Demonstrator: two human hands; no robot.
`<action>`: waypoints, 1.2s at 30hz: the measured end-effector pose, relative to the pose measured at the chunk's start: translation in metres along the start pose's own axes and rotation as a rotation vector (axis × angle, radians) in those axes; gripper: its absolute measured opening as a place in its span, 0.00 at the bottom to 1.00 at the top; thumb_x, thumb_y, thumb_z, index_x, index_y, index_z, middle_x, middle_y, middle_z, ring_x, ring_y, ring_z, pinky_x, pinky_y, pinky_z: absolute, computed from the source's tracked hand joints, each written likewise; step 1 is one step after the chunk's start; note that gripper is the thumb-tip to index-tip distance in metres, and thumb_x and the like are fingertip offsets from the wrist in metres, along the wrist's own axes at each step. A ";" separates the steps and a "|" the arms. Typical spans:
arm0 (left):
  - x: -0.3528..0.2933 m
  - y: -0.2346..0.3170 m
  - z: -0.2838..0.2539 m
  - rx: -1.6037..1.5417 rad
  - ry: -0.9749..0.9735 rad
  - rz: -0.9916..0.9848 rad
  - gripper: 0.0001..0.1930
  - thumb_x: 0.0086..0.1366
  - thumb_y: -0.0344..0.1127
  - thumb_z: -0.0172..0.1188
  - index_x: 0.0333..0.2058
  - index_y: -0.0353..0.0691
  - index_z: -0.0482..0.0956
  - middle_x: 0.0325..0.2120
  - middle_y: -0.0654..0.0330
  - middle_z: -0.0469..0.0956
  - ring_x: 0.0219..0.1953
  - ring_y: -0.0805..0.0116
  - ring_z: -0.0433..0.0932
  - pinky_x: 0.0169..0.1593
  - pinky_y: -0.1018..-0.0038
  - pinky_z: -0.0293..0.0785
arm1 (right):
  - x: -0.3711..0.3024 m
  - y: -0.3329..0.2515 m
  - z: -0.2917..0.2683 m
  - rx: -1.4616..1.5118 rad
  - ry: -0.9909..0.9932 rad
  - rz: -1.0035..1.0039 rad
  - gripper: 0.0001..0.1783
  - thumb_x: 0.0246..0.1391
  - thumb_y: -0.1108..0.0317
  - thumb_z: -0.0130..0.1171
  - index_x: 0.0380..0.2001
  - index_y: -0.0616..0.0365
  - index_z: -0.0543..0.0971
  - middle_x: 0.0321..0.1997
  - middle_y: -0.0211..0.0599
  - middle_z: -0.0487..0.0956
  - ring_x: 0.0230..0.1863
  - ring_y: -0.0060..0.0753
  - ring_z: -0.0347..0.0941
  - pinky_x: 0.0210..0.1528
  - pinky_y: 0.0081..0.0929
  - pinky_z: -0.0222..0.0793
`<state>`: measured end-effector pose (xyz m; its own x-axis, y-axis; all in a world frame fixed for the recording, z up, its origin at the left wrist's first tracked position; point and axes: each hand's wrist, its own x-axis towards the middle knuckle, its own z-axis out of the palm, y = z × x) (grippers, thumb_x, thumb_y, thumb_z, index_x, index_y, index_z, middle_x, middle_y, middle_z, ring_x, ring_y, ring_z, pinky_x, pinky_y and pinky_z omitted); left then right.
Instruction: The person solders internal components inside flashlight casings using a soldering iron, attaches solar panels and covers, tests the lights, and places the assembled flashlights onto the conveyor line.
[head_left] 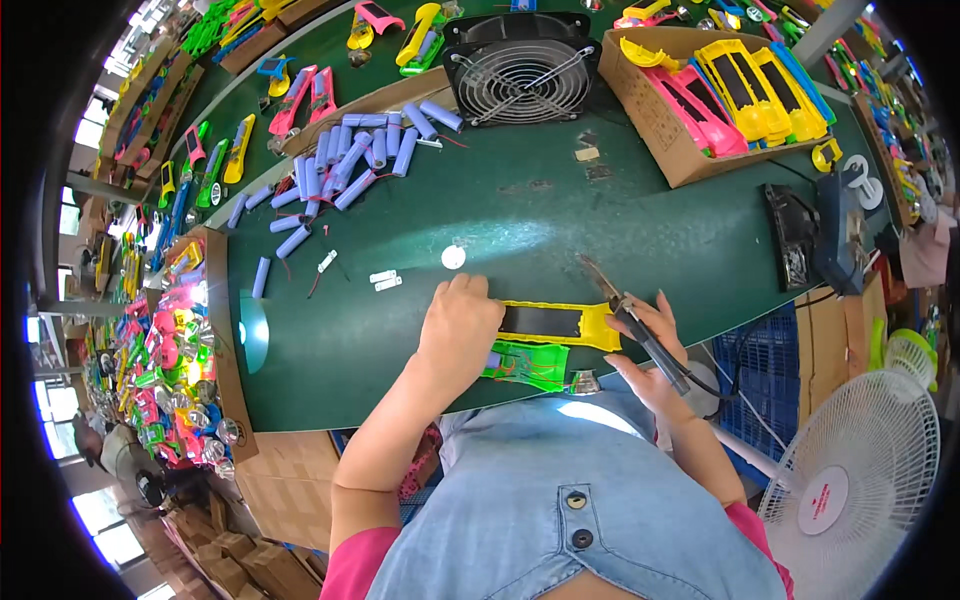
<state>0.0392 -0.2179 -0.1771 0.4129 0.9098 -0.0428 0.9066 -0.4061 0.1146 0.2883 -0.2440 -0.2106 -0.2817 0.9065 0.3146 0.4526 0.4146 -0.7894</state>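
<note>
My left hand [460, 325] is closed over the left end of a yellow plastic lamp casing [600, 327] with a dark panel; the fingertips are hidden. Just below lies a green casing half [535, 365], open side up, with red wires and part of a purple cell showing. A silver reflector [584, 381] touches its right end. In my right hand [655, 345] is a soldering iron [648, 338], tip pointing up and left, above the table. That hand's fingers are close to the yellow casing's right end.
Purple battery cells [350, 155] with wires lie heaped at back left. Small white strips [385, 280] and a white disc [453, 257] lie ahead. A black fan [522, 80] stands at the back, beside a carton [680, 150] of casings. A soldering station [840, 230] stands right.
</note>
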 end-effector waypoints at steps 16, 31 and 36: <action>-0.017 0.033 0.012 -0.454 0.168 0.205 0.05 0.46 0.26 0.55 0.25 0.38 0.72 0.29 0.59 0.69 0.32 0.60 0.68 0.37 0.69 0.65 | 0.003 0.005 0.001 0.026 -0.037 0.011 0.26 0.37 0.72 0.65 0.44 0.55 0.71 0.46 0.35 0.74 0.50 0.35 0.69 0.63 0.50 0.42; -0.003 0.034 0.016 -0.273 0.196 -0.108 0.02 0.47 0.25 0.55 0.22 0.38 0.76 0.21 0.56 0.71 0.23 0.58 0.73 0.27 0.67 0.70 | 0.029 0.001 -0.005 0.090 -0.088 -0.197 0.19 0.37 0.70 0.65 0.36 0.57 0.73 0.32 0.33 0.79 0.36 0.36 0.75 0.58 0.43 0.55; 0.001 0.030 0.013 -0.300 0.159 -0.113 0.02 0.47 0.25 0.55 0.22 0.37 0.76 0.20 0.56 0.71 0.22 0.58 0.73 0.27 0.67 0.70 | 0.016 0.018 -0.008 0.294 0.132 -0.065 0.15 0.38 0.72 0.65 0.34 0.59 0.75 0.27 0.32 0.79 0.31 0.34 0.76 0.57 0.44 0.55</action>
<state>0.0677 -0.2299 -0.1864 0.2711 0.9592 0.0801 0.8701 -0.2798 0.4056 0.2986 -0.2212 -0.2150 -0.1813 0.8896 0.4193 0.1679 0.4481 -0.8781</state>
